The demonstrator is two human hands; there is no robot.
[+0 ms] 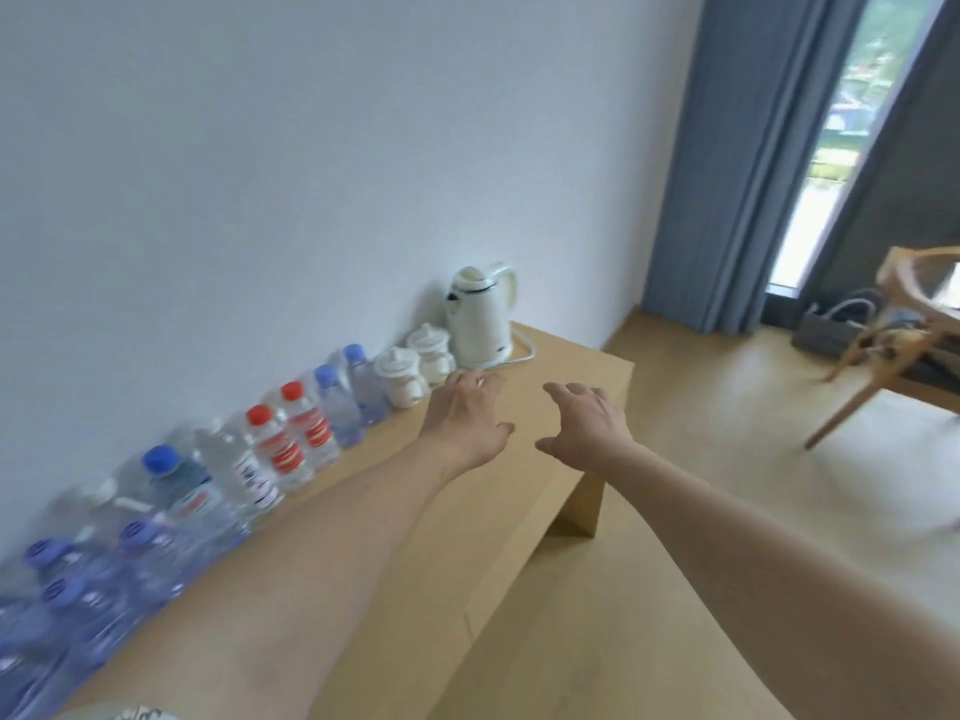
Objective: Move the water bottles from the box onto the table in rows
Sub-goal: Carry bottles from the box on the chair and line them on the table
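Several water bottles stand in rows along the wall on the wooden table [561, 407]. Two have red caps [291, 439], two by the far end have blue caps [343, 402], and a bigger blue-capped bottle [182, 491] stands nearer, with more blue-capped ones [93, 600] blurred at the lower left. My left hand [467, 418] and my right hand [587, 423] are both stretched out above the table top, fingers spread, holding nothing. No box is in view.
A white electric kettle [480, 319] and two white lidded cups [415, 368] stand at the table's far end by the wall. A wooden chair [893, 335], a grey bag [836, 324] and blue curtains [743, 163] are to the right, across the wooden floor.
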